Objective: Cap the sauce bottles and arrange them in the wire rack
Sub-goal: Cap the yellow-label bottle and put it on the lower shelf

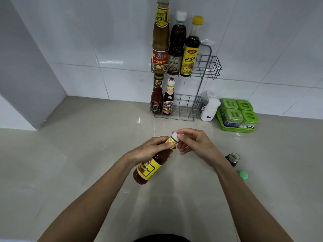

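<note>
Both hands meet over the counter (87, 154) on a tilted chili bottle (148, 167): the left hand (150, 149) wraps its neck, the right hand (194, 143) pinches the white cap (174, 137) on its mouth. An uncapped dark bottle (233, 158) stands right of them, a green cap (243, 175) just beside it. Five capped bottles fill the wall rack (208, 67) behind, three above and two below.

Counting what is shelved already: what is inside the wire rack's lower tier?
Two bottles, a red sauce bottle and a dark one, stand at its left; the wire rack is empty to the right.
</note>
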A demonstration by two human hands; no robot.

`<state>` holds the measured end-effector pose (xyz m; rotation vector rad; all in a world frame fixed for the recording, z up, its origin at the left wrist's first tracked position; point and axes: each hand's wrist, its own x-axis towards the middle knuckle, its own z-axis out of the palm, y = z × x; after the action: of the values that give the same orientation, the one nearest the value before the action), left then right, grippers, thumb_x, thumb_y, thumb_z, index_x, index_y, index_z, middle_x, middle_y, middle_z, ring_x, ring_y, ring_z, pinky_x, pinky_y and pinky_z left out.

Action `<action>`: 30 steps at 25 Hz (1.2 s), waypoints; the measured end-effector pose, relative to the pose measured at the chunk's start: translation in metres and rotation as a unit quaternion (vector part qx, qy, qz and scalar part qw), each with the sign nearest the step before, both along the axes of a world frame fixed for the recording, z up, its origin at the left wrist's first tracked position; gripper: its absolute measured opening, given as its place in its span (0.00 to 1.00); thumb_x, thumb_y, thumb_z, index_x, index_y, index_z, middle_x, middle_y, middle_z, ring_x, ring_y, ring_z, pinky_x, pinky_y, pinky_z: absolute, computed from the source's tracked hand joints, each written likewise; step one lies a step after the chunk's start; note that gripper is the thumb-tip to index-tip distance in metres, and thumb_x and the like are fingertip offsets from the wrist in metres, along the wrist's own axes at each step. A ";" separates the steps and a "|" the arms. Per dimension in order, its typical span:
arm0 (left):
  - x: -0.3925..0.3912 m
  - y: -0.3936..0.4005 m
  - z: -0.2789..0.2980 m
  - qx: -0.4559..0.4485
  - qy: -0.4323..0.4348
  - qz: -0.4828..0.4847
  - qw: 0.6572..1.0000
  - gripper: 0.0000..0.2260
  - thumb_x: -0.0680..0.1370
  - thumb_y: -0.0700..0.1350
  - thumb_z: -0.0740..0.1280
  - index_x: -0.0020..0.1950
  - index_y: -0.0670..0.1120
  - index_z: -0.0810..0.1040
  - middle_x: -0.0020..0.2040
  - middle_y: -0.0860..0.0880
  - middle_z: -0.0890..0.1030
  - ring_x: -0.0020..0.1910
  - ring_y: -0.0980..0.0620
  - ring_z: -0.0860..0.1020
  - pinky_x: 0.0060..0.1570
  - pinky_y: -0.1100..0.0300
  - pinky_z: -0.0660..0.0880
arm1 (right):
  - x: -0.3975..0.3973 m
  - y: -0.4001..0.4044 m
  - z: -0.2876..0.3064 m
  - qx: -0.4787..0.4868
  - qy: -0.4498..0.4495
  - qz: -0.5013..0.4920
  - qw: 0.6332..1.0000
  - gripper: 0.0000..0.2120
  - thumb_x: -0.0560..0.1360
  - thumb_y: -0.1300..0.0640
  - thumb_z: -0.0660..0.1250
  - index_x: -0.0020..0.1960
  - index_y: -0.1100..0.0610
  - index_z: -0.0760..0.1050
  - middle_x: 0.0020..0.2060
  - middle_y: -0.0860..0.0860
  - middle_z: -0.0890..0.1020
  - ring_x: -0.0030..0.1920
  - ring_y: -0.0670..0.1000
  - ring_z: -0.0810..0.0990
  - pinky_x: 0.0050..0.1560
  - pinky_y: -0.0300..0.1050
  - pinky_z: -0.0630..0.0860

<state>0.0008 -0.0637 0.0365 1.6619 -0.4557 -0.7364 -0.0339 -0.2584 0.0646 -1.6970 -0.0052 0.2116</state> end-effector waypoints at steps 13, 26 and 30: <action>-0.007 -0.008 -0.005 0.072 -0.177 0.071 0.979 0.11 0.79 0.53 0.65 0.51 0.45 0.76 0.34 0.47 0.79 0.32 0.52 0.77 0.35 0.55 0.74 | 0.006 0.015 -0.001 -0.064 0.027 -0.078 0.995 0.15 0.73 0.53 0.73 0.51 0.65 0.80 0.31 0.55 0.79 0.28 0.48 0.76 0.30 0.40 0.77; -0.001 0.014 -0.009 0.016 -0.018 0.046 0.999 0.12 0.75 0.43 0.73 0.58 0.47 0.78 0.50 0.49 0.83 0.48 0.57 0.82 0.50 0.65 0.79 | 0.027 -0.004 0.034 -0.044 -0.039 -0.156 0.986 0.09 0.74 0.52 0.72 0.44 0.59 0.81 0.30 0.53 0.78 0.29 0.48 0.76 0.30 0.40 0.79; 0.001 0.003 -0.016 -0.019 -0.011 0.110 0.994 0.16 0.75 0.43 0.73 0.61 0.43 0.76 0.49 0.49 0.83 0.47 0.56 0.82 0.46 0.66 0.79 | 0.029 0.002 0.023 -0.030 0.032 -0.109 0.993 0.12 0.70 0.54 0.76 0.51 0.58 0.81 0.42 0.55 0.84 0.39 0.51 0.83 0.38 0.43 0.83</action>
<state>0.0018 -0.0610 0.0208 1.6550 -0.2938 -0.5454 -0.0053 -0.2563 0.0878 -1.7345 0.2354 0.1042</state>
